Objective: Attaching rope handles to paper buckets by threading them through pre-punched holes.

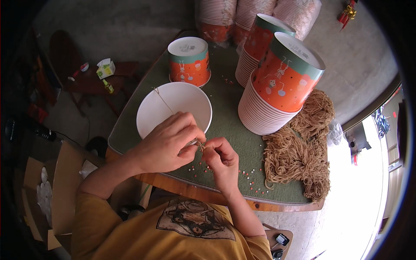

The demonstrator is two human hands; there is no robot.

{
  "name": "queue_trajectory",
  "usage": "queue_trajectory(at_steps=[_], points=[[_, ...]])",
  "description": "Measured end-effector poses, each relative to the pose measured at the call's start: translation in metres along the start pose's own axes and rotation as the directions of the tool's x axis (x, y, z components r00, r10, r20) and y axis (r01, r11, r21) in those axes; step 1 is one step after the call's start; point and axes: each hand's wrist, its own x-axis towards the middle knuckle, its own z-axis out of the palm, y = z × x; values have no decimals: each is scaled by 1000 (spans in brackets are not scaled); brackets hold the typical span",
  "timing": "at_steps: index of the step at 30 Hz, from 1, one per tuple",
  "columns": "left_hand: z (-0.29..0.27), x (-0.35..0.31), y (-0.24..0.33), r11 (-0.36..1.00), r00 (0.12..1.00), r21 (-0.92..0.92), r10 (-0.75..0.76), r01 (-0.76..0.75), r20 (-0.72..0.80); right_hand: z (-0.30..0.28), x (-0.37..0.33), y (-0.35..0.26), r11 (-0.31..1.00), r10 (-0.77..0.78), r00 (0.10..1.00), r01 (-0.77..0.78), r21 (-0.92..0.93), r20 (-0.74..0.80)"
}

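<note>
A large white paper bucket (pixel 145 110) stands open side up on the green table cover. A thin brown cord (pixel 164 100) runs from its far rim down toward my left hand (pixel 171 141). My left hand, in front of the bucket, is closed with the fingertips pinching a small brown cord end. Close beside it, my right hand (pixel 223 162) pinches the same spot between thumb and fingers. The fingers partly hide what lies between them. Small white and orange beads (pixel 247 175) are scattered on the cover below and right of my hands.
Upside-down orange and green buckets, one short (pixel 189 65) and others in tall stacks (pixel 284 82), stand behind. Bagged stacks (pixel 216 17) are at the back. A pile of brown cords (pixel 294 151) lies at the right edge. Left are a cardboard box (pixel 73 186) and bench (pixel 82 84).
</note>
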Motion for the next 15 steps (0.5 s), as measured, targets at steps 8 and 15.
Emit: queue_trajectory(at_steps=[8, 15], points=[[2, -3, -1, 989, 996, -115, -91, 92, 16, -2, 3, -5, 990, 117, 993, -116, 77, -6], [3, -3, -1, 976, 992, -179, -130, 127, -4, 0, 0, 1, 997, -27, 999, 30, 74, -32]])
